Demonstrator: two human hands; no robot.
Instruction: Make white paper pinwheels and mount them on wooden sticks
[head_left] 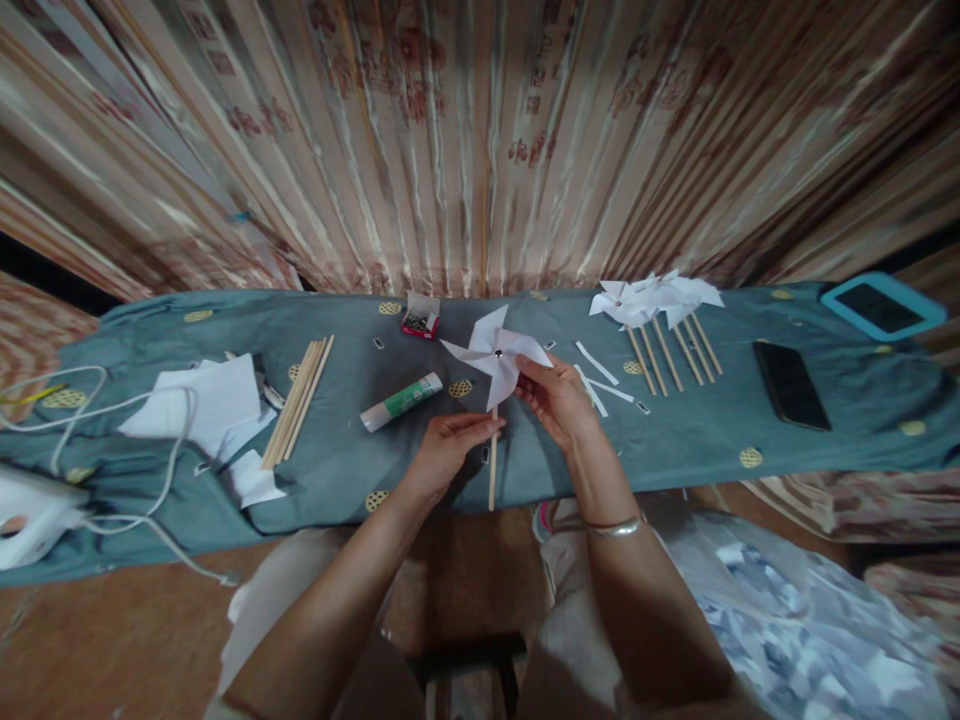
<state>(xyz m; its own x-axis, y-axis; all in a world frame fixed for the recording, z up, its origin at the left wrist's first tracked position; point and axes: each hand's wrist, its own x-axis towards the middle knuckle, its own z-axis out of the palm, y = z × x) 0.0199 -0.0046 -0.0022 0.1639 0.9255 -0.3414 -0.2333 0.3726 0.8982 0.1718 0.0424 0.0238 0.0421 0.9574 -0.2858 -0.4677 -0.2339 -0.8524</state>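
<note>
A white paper pinwheel with a pin at its centre is held up over the middle of the cloth. My left hand pinches its wooden stick just below the paper blades. With thumb and fingers, my right hand grips the right-hand blade; some of those fingertips are hidden behind the paper. Left of the pinwheel lies a green and white glue stick. Behind that stands an opened small red box of pins. Thin white paper strips lie just right of my right hand.
Several finished pinwheels lie at the back right, near a black phone and a blue-framed tablet. Wooden sticks, white paper and a white corded device are on the left. A bag of paper scraps sits at lower right.
</note>
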